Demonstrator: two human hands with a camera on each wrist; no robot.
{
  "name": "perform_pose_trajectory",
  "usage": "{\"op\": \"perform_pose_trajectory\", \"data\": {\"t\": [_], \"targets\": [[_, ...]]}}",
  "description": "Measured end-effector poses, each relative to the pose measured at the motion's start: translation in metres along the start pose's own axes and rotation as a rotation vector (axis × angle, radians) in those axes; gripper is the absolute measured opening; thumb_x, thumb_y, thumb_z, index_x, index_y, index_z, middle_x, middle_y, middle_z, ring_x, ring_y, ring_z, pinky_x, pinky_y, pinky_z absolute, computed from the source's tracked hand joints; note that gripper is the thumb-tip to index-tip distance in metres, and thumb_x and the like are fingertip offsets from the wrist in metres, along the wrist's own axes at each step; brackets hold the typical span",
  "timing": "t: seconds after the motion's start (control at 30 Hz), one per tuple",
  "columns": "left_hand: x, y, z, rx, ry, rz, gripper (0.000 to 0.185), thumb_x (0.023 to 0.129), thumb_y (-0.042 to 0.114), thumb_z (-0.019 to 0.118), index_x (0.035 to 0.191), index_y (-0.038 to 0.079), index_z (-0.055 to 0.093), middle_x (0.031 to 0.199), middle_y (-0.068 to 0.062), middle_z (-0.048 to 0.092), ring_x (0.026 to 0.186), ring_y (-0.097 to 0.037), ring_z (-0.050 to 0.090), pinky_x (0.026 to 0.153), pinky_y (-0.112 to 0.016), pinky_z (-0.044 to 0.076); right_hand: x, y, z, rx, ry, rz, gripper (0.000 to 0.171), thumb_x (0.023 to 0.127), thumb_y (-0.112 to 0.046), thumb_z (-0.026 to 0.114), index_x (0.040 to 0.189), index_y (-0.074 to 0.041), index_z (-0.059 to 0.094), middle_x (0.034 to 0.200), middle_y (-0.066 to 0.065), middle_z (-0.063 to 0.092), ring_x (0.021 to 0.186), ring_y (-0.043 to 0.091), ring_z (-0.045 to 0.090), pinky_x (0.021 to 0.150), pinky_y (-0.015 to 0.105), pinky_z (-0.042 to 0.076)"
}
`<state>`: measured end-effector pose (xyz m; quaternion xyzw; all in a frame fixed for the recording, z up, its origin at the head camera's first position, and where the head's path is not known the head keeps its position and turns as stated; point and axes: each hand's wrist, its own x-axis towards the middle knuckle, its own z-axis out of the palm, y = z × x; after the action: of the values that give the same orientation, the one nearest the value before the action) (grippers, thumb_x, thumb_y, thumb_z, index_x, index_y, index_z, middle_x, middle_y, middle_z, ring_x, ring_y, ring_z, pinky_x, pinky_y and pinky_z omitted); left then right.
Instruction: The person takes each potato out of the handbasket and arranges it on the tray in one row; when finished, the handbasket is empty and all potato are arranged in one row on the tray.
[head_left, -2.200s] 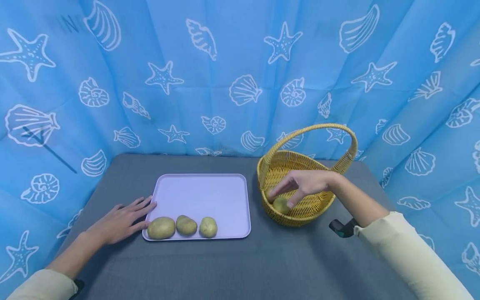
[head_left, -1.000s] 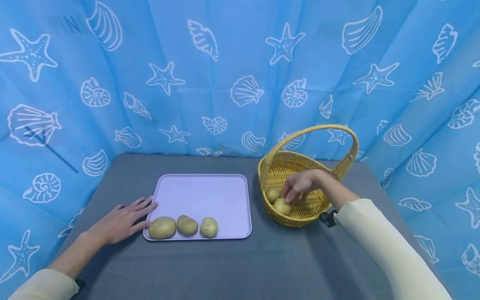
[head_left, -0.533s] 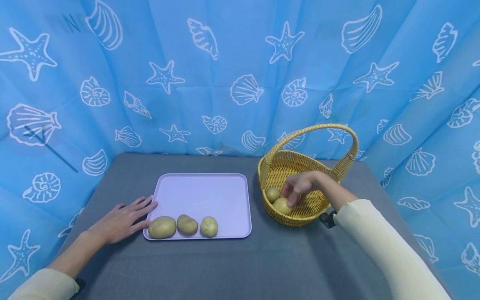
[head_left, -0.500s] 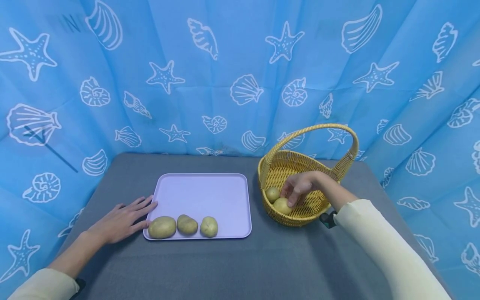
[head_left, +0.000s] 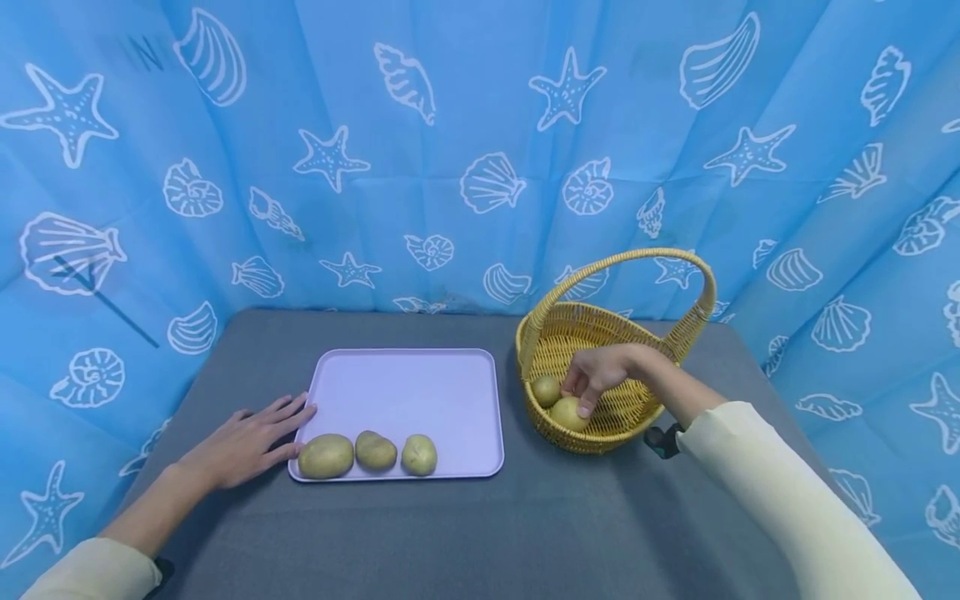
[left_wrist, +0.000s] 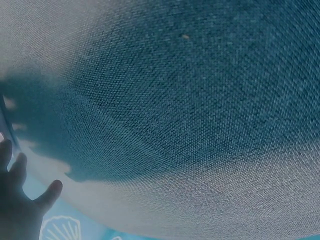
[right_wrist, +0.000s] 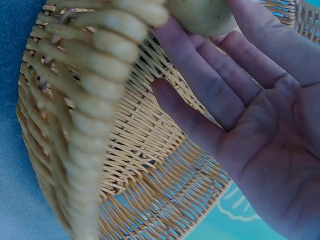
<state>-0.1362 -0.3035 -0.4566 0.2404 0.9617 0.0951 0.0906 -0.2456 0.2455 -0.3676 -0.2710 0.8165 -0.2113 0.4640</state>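
Observation:
My right hand reaches into a yellow wicker basket, fingers curled down over a small potato with the thumb on its far side. A second small potato lies just left of it. In the right wrist view the fingers run up to that potato past the basket rim. My left hand lies flat on the grey table at the left edge of a lilac tray. Along the tray's front lie three potatoes.
The basket's arched handle rises over my right wrist. A blue curtain with shells and starfish closes in the table at the back and both sides. The left wrist view shows mostly grey cloth and the edge of my left hand.
About two seconds ago my right hand hovered with spread fingers over the basket. It then dropped onto the front potato and has stayed there. The left hand has not moved.

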Motion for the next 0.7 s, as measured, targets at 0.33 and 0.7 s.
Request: {"op": "perform_pose_trajectory", "data": {"t": [0.33,0.7], "targets": [[0.000,0.002,0.000,-0.012,-0.004,-0.005,0.068,0.099,0.058,0.047,0.152,0.015,0.042,0.157,-0.017,0.036,0.143,-0.044,0.031,0.102,-0.077,0.025,-0.027,-0.014,-0.005,-0.041,0.071,-0.079,0.043,0.084,-0.016,0.079,0.121,0.002,0.068,0.110,0.010,0.073,0.104,0.023,0.069,0.097,0.041,0.052],[0.000,0.001,-0.001,-0.006,-0.002,-0.002,0.068,0.100,0.057,0.048,0.152,0.015,0.042,0.157,-0.017,0.036,0.143,-0.045,0.030,0.102,-0.078,0.025,-0.052,-0.037,-0.002,0.016,0.111,-0.330,0.041,0.083,-0.011,0.078,0.121,0.001,0.068,0.103,0.006,0.075,0.096,0.024,0.072,0.087,0.036,0.057]]}}
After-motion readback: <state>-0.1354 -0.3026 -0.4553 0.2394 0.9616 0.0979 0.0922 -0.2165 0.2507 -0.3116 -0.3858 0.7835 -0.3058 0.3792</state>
